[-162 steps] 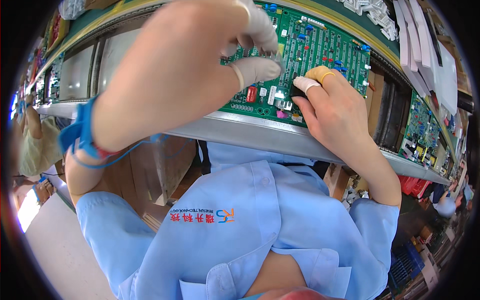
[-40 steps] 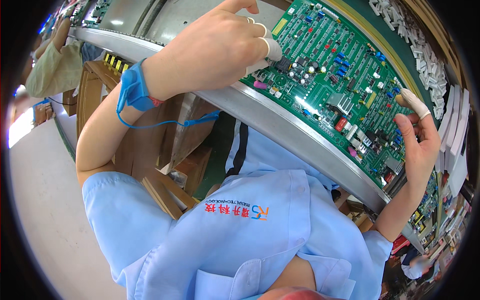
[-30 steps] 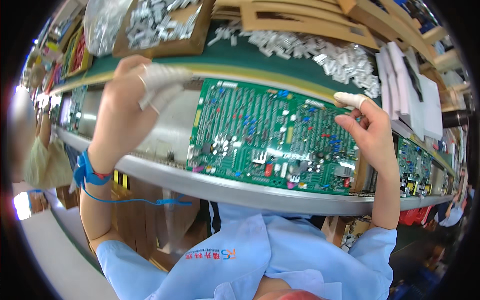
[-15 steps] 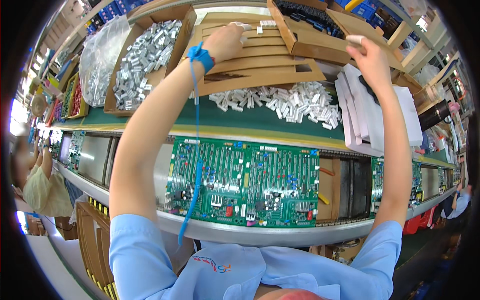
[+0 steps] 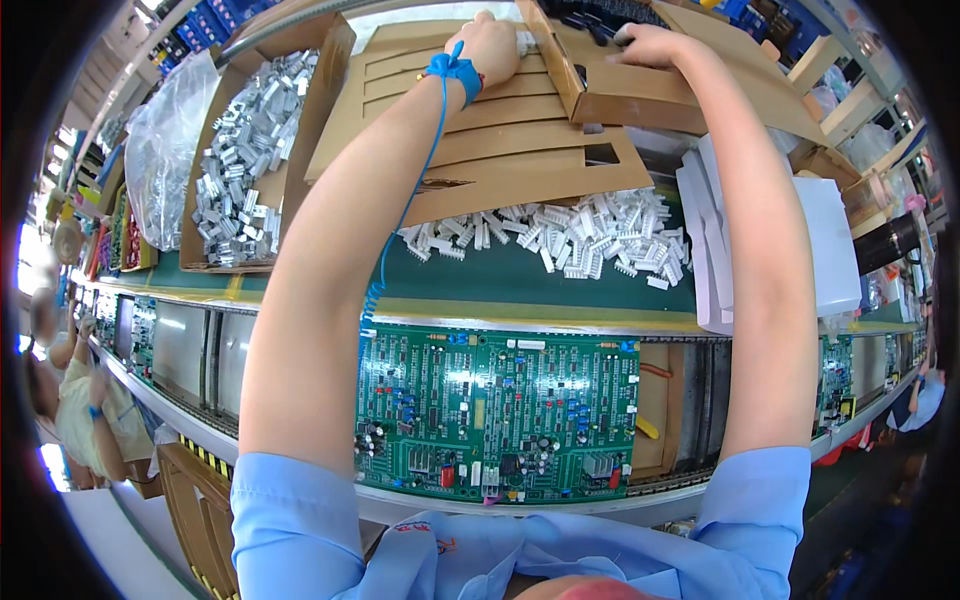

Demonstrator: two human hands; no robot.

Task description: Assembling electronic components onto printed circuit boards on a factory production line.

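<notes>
Up at the table's far edge, both hands reach the cardboard boxes [image 5: 640, 90]: left hand [image 5: 495, 45] and right hand [image 5: 650, 42], grips unclear.

A circuit board [image 5: 497, 415] lies on the conveyor [image 5: 200, 350] at the tabletop's [image 5: 520, 285] near edge. Behind it, mid-tabletop, lies a heap of connectors [image 5: 560, 235]. A box of metal parts [image 5: 235, 160] sits at the far left; cardboard trays [image 5: 500, 130] stand behind the heap.
</notes>
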